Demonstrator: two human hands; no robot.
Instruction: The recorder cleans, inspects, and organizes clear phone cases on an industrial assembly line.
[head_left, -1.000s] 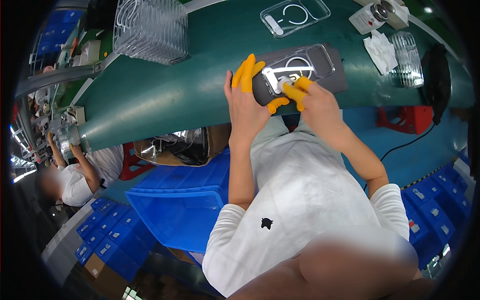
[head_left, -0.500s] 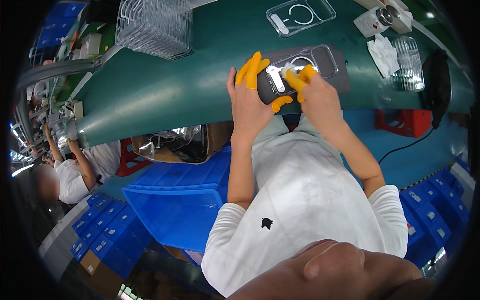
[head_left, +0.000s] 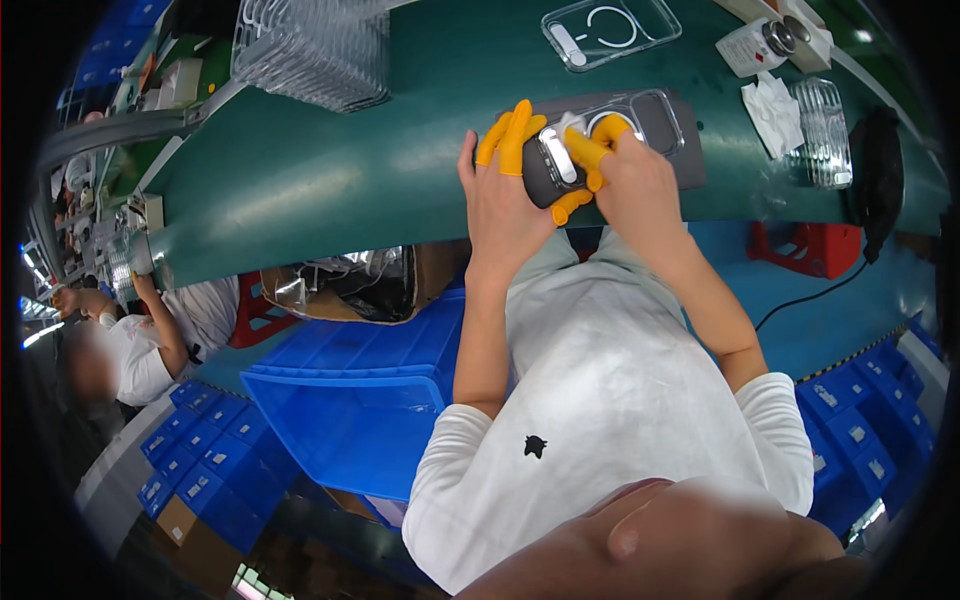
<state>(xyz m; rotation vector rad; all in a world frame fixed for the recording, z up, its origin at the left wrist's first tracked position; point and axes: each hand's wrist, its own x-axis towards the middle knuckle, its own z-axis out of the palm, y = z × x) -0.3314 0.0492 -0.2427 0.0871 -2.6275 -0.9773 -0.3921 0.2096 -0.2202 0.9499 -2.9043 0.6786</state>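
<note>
A clear phone case (head_left: 660, 118) with a white ring and a white strip lies on a dark grey pad (head_left: 690, 165) on the bench. My left hand (head_left: 508, 205), yellow finger cots on its fingertips and thumb, grips the left end of the case, fingers at the far side and thumb at the near edge. Over the middle of the case, my right hand (head_left: 635, 175), also in yellow cots, pinches a small white wipe (head_left: 572, 123) against the surface beside the strip. The right fingers partly hide the wipe and the ring.
Another clear case (head_left: 610, 35) lies beyond the pad. Stacked clear cases (head_left: 310, 55) stand far left, and a smaller stack (head_left: 822, 135) is at right by a crumpled tissue (head_left: 772, 115) and a metal-capped bottle (head_left: 755, 48). A blue bin (head_left: 350, 420) sits below the bench.
My right fingers have curled more and shifted slightly over the case, still holding the wipe. My left hand keeps its grip. At far left, a co-worker's arm has lowered.
</note>
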